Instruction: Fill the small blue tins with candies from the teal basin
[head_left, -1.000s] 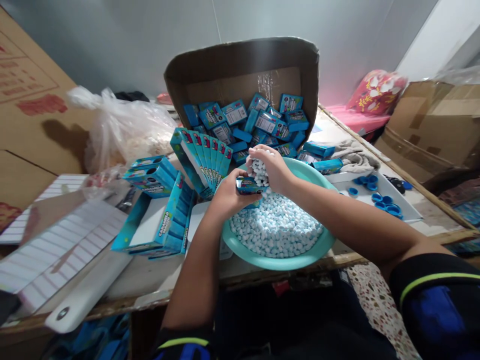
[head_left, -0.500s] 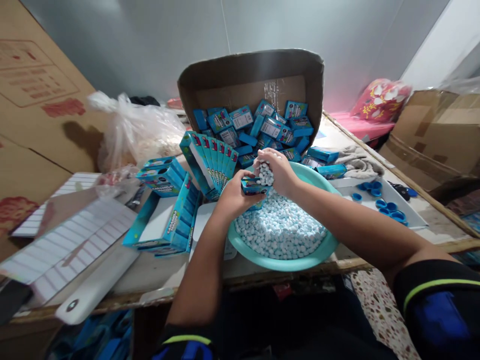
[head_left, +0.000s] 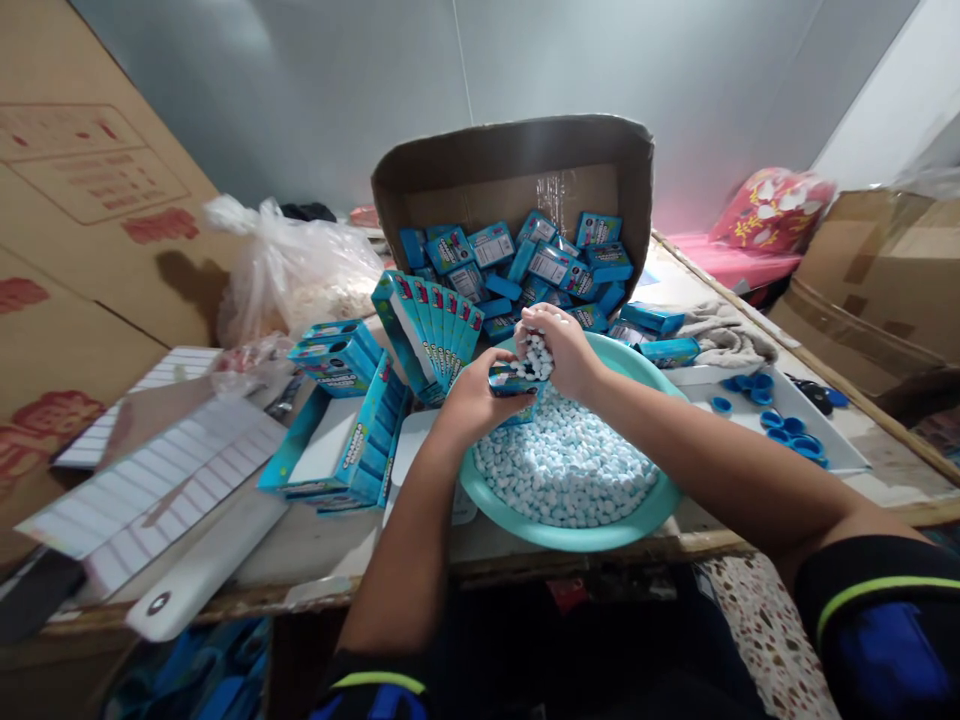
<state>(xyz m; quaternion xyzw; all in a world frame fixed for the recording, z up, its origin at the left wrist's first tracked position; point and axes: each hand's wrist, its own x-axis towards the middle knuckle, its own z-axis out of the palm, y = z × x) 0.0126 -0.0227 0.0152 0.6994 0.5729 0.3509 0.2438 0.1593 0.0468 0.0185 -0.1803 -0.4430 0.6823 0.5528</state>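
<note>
Over a turquoise basin point(head_left: 577, 540) full of small white and pale-blue candies point(head_left: 570, 470), my left hand point(head_left: 474, 398) grips a small blue candy box point(head_left: 510, 380). Cupped right above that box, my right hand point(head_left: 562, 350) holds a handful of the candies point(head_left: 535, 358) against its top. Fingers partly hide the box's opening, so how full it is I cannot tell. Behind the basin, a cardboard carton point(head_left: 517, 180) lies with its open side toward me, holding many blue candy boxes point(head_left: 555, 262). A display box point(head_left: 431, 335) with fanned blue boxes stands left of my hands.
Farther left is another blue display tray point(head_left: 352, 450) with boxes on it, beside striped white sheets point(head_left: 172, 470) and a clear plastic bag point(head_left: 292, 260). At right, a white tray point(head_left: 840, 450) holds blue round caps point(head_left: 795, 435), near a grey cloth point(head_left: 724, 335) and loose blue boxes point(head_left: 667, 350).
The view has shifted slightly, so everything sits a little lower and to the right. Both hands keep their hold; fewer candies show in my right palm, by the box's opening.
</note>
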